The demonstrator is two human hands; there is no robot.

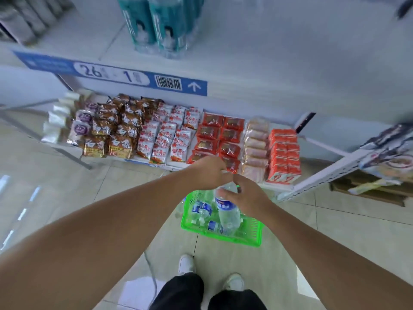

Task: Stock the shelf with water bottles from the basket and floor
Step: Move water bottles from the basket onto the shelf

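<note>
I look down at my two arms. I hold one water bottle [229, 214] with both hands. My right hand [247, 196] wraps round the upper part, with my thumb across the front. My left hand [209, 173] sits on the top end. Its fingers bend over the cap, so the cap is hidden. The bottle hangs almost upright with its bottom down. It is clear and has a blue and white label.

The bottle is over the green basket [223, 237]. I cannot tell if its bottom is inside the basket or just above it. The basket stands on the floor [67, 198], in front of my white shoes [186, 264]. Two more bottles [201, 209] lie on their sides in the basket, below and to the left of the one I hold.

Behind the basket is a low shelf full of snack packs [125, 135]. They lie in rows: brown, red and white, red, pale, then orange. My left hand is in front of the red ones.

Higher up is the white shelf [290, 52]. Teal bottles [161, 25] stand on its left part. A blue strip [111, 74] runs along its front edge, with the number 26 and a barcode on it.
</note>
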